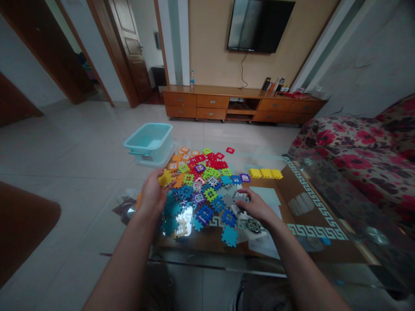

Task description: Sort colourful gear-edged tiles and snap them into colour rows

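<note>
Here the left hand [152, 194] is closed round a yellow tile [165, 178], pinched at the fingertips just above the left edge of a heap of coloured plastic tiles [204, 185] on the glass table [324, 242]. The right hand [254, 206] lies flat, fingers spread loosely over grey tiles [234, 199] at the heap's right side, touching them; whether it grips one I cannot tell. A row of yellow tiles [266, 173] sits apart to the right. A pale blue tub [149, 141] stands on the floor beyond the heap
</note>
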{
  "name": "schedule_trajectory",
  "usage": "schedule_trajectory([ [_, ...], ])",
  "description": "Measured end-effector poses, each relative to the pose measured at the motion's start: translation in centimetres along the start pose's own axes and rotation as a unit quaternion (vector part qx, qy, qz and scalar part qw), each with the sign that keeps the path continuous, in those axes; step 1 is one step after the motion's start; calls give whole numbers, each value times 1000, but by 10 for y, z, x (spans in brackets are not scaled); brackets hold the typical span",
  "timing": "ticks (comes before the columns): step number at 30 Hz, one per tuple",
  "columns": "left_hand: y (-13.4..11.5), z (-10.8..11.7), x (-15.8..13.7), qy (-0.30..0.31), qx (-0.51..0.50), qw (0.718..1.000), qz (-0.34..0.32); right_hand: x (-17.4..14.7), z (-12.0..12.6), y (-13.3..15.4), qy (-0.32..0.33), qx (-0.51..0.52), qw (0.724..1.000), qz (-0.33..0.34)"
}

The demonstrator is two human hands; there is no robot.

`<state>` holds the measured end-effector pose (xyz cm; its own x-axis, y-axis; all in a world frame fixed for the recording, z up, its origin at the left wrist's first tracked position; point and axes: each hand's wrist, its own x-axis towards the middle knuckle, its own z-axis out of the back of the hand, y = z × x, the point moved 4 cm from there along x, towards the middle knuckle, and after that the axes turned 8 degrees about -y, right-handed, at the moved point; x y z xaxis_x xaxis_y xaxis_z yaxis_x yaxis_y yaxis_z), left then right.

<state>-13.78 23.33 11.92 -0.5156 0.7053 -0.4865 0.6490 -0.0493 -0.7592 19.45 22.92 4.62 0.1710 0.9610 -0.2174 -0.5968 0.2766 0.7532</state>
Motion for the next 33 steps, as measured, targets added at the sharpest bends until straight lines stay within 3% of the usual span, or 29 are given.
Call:
schedule_trajectory([
  [7,10,-1,2,13,59,997,-53,1,-15,1,-40,-146,985,78],
  [11,35,-7,-13,120,190,973,-54,-2,-19,3,-51,-185,976,102],
  [13,48,-11,-23,199,278,938,-56,-3,-20,3,-45,-190,976,100],
  [16,66,-13,-34,293,415,856,-92,-3,-19,1,-42,-187,977,95],
  [19,79,-12,-39,342,515,772,-147,-2,-19,0,-37,-192,974,114],
  [22,87,-10,-45,376,552,722,-178,-2,-21,-1,-33,-208,968,133],
  [25,91,-9,-49,394,546,714,-192,-3,-22,-1,-54,-221,964,135],
  [30,92,-11,-52,360,550,731,-185,-10,-15,13,-110,-207,959,157],
  [33,92,-14,-55,348,558,731,-181,-21,-14,30,-69,-134,970,191],
])
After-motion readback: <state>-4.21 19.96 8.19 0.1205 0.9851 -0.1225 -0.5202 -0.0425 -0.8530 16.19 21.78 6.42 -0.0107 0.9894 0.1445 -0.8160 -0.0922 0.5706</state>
